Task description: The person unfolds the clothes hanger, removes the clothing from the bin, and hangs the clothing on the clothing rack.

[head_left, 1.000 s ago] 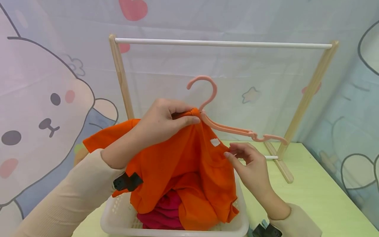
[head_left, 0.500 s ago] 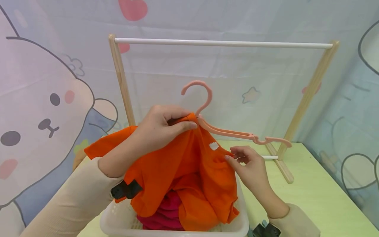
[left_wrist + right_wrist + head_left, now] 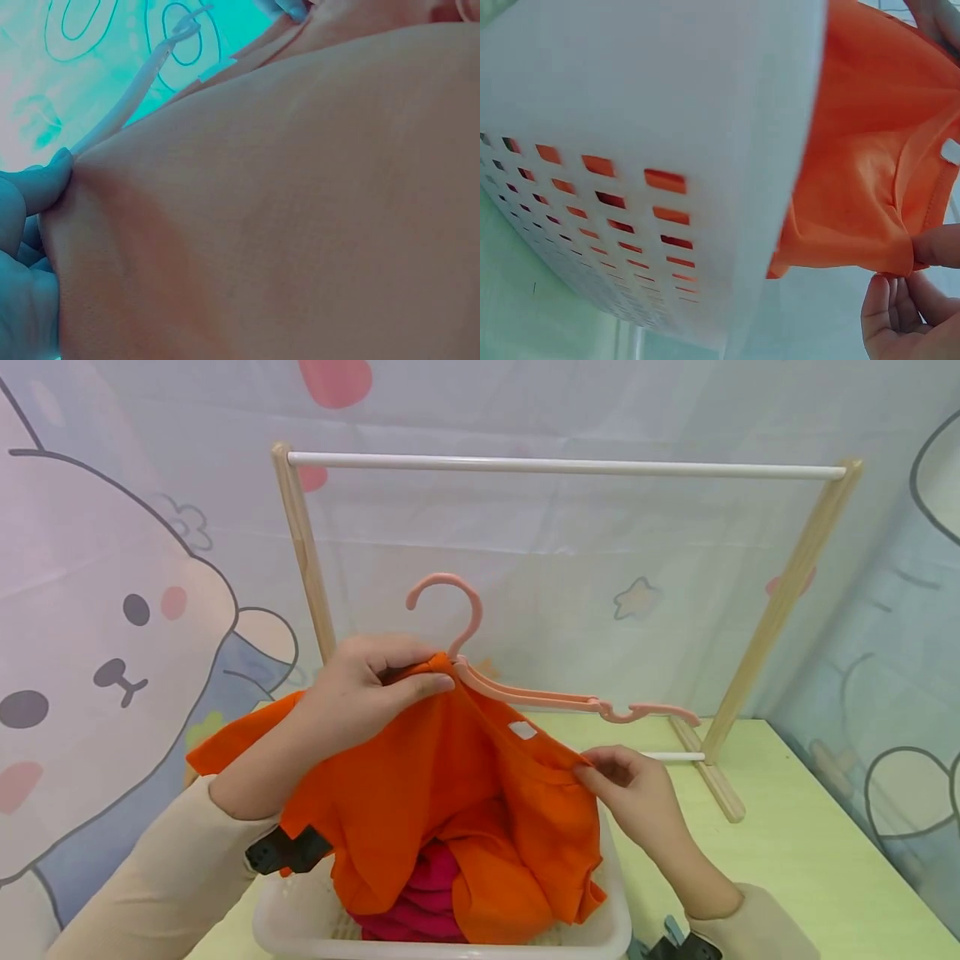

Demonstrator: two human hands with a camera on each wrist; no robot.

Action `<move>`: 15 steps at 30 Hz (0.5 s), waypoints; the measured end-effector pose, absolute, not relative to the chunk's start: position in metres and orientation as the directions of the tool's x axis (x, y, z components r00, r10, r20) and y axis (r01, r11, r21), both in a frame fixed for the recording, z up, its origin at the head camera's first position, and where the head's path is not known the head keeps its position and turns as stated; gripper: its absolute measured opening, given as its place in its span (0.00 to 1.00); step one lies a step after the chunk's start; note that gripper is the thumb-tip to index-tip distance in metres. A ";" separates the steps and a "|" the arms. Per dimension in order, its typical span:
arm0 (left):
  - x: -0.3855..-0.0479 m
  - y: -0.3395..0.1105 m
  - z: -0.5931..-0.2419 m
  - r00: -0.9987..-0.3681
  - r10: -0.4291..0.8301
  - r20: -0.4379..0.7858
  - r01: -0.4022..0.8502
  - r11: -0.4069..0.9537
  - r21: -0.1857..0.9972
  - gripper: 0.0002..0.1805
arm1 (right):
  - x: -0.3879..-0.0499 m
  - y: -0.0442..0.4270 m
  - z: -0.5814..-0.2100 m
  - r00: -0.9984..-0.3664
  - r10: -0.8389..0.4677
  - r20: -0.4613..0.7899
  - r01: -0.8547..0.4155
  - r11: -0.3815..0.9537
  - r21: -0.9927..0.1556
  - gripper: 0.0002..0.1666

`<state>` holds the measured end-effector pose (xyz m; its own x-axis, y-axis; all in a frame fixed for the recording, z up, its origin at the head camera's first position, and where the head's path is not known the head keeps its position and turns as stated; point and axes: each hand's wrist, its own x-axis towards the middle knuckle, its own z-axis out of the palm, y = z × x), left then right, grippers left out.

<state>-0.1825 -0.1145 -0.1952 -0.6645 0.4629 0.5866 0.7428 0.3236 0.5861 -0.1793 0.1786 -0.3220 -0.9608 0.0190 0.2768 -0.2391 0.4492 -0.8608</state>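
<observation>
My left hand (image 3: 352, 693) pinches the collar of an orange shirt (image 3: 390, 802) between thumb and fingers, close to the neck of a pink clothes hanger (image 3: 477, 610). The hanger's right arm extends outside the shirt, behind the collar; its left arm is hidden. My right hand (image 3: 637, 793) pinches the collar's other edge, pulling the neckline taut between both hands. A small white label (image 3: 522, 730) shows on it. The right wrist view shows the right fingertips (image 3: 939, 246) gripping the orange cloth from both sides. The shirt's lower part hangs into a white basket (image 3: 442, 951).
Crimson cloth (image 3: 416, 902) lies in the basket under the shirt. Behind stands a rack with a white rail (image 3: 562, 467) and wooden posts (image 3: 783, 602), on a pale green table (image 3: 810, 835). A printed curtain (image 3: 600, 410) covers the back.
My left hand has moved left and slightly down, carrying the hanger and collar with it. The right hand has lowered slightly, and the collar is stretched wider between the hands.
</observation>
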 end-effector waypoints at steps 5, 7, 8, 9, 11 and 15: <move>-0.185 -0.127 -0.204 -0.636 0.480 0.604 0.768 0.324 0.552 0.09 | -0.178 0.185 -0.321 -0.968 0.019 0.250 -0.221 0.407 -0.886 0.13; -0.185 -0.131 -0.208 -0.641 0.483 0.597 0.765 0.329 0.554 0.08 | -0.177 0.188 -0.320 -0.970 0.020 0.243 -0.217 0.384 -0.898 0.14; -0.185 -0.134 -0.209 -0.643 0.485 0.593 0.762 0.332 0.555 0.08 | -0.176 0.189 -0.320 -0.970 0.024 0.241 -0.215 0.379 -0.900 0.14; -0.185 -0.136 -0.211 -0.643 0.488 0.590 0.762 0.332 0.556 0.08 | -0.176 0.190 -0.319 -0.968 0.023 0.248 -0.222 0.373 -0.901 0.14; -0.185 -0.140 -0.213 -0.651 0.491 0.579 0.755 0.337 0.563 0.08 | -0.176 0.193 -0.319 -0.965 0.015 0.260 -0.239 0.353 -0.905 0.15; -0.185 -0.147 -0.217 -0.652 0.503 0.567 0.753 0.342 0.562 0.10 | -0.175 0.199 -0.317 -0.954 -0.035 0.299 -0.295 0.303 -0.906 0.17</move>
<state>-0.1852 -0.1471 -0.2168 -0.6522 0.5035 0.5667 0.7528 0.3422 0.5623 -0.1753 0.1986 -0.3173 -0.9536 -0.0346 0.2992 -0.2953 0.3028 -0.9061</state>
